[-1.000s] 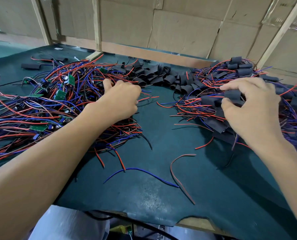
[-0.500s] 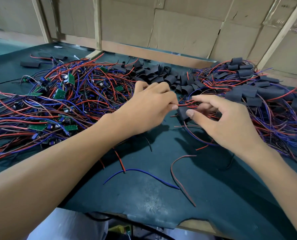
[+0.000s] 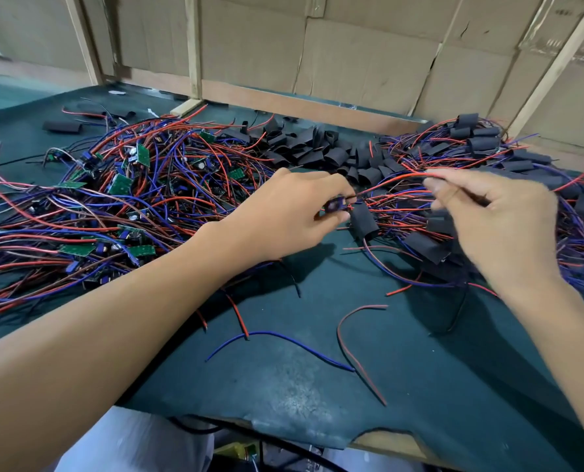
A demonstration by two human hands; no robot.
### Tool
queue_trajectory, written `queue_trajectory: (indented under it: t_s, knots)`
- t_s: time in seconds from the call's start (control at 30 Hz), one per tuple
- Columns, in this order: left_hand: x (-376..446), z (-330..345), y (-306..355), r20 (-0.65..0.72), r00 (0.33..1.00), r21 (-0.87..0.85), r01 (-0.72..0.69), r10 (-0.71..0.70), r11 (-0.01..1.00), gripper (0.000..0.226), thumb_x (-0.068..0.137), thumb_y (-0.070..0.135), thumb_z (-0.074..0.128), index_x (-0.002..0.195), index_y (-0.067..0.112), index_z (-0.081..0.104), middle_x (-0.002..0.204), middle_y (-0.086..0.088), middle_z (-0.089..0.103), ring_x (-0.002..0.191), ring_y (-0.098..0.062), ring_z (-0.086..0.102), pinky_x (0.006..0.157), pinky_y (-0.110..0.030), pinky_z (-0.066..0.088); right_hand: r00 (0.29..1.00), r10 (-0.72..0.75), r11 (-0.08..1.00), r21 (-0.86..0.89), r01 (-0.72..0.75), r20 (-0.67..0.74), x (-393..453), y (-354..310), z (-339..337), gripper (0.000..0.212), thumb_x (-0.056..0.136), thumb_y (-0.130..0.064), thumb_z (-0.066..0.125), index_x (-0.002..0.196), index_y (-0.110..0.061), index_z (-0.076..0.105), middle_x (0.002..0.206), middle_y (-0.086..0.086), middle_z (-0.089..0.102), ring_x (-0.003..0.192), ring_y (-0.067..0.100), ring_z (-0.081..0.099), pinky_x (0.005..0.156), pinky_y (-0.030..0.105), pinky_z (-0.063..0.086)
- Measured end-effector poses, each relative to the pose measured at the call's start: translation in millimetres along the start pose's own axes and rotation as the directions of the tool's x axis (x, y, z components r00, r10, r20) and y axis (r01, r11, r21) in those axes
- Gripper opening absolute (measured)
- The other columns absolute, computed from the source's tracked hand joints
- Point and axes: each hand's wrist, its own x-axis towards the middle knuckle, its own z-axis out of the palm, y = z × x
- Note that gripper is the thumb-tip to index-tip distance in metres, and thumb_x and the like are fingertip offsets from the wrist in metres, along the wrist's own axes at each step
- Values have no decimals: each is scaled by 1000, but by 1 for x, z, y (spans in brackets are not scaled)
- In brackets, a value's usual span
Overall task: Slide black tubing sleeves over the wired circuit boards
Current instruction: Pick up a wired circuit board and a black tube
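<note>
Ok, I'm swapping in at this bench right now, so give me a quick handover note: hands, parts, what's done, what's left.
Left hand pinches a small circuit board by its edge.
Right hand pinches that board's red wires, pulled out to the right.
One black sleeve hangs on the wires just right of the board, not yet over it.
Bare boards pile lies left, loose sleeves at centre back, sleeved pile right.
Left to do: slide the sleeve over the board, drop it right, take the next.

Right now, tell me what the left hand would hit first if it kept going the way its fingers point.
Likely the black sleeve just past the left hand, which pinches a small board; depth is hard to judge.
</note>
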Motion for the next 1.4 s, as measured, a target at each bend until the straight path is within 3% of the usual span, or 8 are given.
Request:
queue_trajectory:
  t_s: [0.23, 0.37, 0.6, 0.7, 0.8, 1.03, 1.3, 1.4]
  knots:
    - [-1, -2, -5, -25, 996, -70, 88, -89, 994, 26, 104, 36, 51, 113, 18, 67, 84, 6, 67, 73, -15, 55, 72, -40, 50, 983, 170, 978, -108, -178, -74, 6, 3, -10, 27, 94, -36, 64, 117, -30, 76, 75, -13, 71, 77, 3, 67, 90, 30, 53]
    - [-1, -2, -2, -52, 997, -50, 59, -62, 997, 23, 104, 32, 52, 105, 16, 68, 91, 5, 65, 80, -18, 59, 73, -41, 50, 978, 203, 953, -237, -188, 38, 4, 0, -6, 60, 85, -19, 66, 143, -34, 55, 78, -9, 58, 80, 17, 56, 85, 32, 43]
    - [0, -3, 11, -9, 992, 174, -120, 123, 977, 27, 106, 33, 47, 107, 18, 70, 95, 4, 71, 89, -24, 65, 86, -42, 42, 986, -168, 963, -214, 166, 6, -8, -21, 2, 61, 75, -19, 55, 135, -17, 62, 133, 6, 54, 123, 33, 52, 112, 44, 35]
    - [0, -2, 21, -6, 978, 206, -205, 211, 957, 27, 105, 32, 48, 107, 16, 70, 93, 1, 70, 91, -25, 66, 88, -40, 44, 954, -291, 951, -91, 297, 76, -11, -22, 5, 63, 78, -14, 55, 141, -16, 56, 127, -3, 65, 119, 21, 57, 107, 38, 41]
    - [0, 0, 28, -32, 963, 224, -254, 268, 941, 29, 104, 30, 49, 105, 11, 72, 88, -5, 68, 86, -29, 65, 84, -44, 47, 926, -209, 972, 172, 162, 314, -15, -20, 11, 69, 81, -8, 59, 148, -22, 47, 114, -16, 72, 107, 7, 68, 99, 24, 48]
    - [0, -6, 19, -97, 971, 133, -204, 217, 970, 22, 102, 25, 58, 109, 12, 74, 86, -4, 69, 80, -29, 64, 76, -39, 47, 888, -278, 954, -6, 301, 368, -10, -11, 10, 24, 93, -18, 71, 117, -16, 76, 99, -7, 75, 73, -16, 58, 72, 3, 38]
    - [0, -11, 7, -48, 995, 31, -85, 87, 996, 26, 104, 27, 53, 118, 16, 73, 93, -1, 64, 88, -26, 62, 80, -39, 49, 912, -174, 941, -211, 266, 372, -4, -13, -6, 24, 92, -44, 57, 100, -33, 77, 89, -18, 70, 81, 3, 63, 72, 37, 51]
    - [-1, -9, 10, -68, 988, -22, -138, 137, 990, 23, 104, 21, 55, 115, 9, 71, 93, -5, 63, 87, -26, 62, 79, -42, 52, 895, -119, 904, -327, 277, 430, -8, -13, -3, 34, 97, -65, 48, 89, -39, 69, 74, -13, 69, 72, 15, 62, 64, 34, 50]
